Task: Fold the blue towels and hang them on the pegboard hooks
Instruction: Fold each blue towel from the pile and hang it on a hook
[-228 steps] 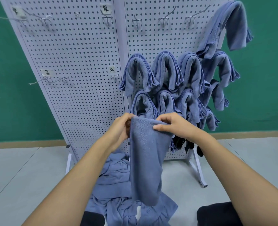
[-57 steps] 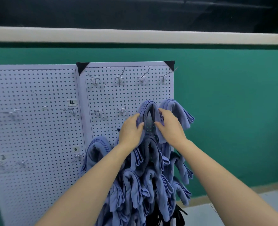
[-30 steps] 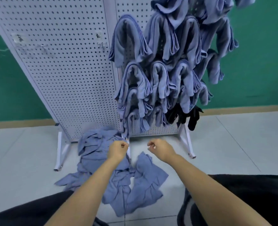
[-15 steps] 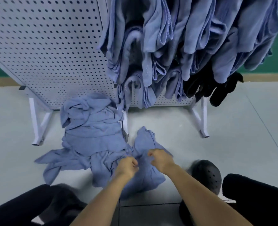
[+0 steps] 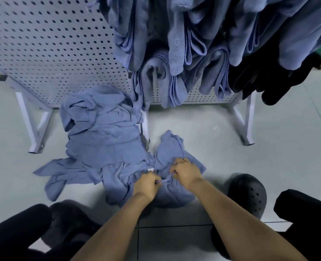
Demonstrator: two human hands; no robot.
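fists empty a second ago now grip cloth — left hand (image 5: pixel 146 185) and right hand (image 5: pixel 186 172) both pinch the crumpled blue towel (image 5: pixel 168 147) on the pale tiled floor (image 5: pixel 268 140). white pegboard (image 5: pixel 52 46) behind — folded towels (image 5: pixel 174 46) hanging.

Single head cam, wide-angle, tilted steeply down, close over floor (image 5: pixel 268 138), pegboard (image 5: pixel 42 44) base ahead
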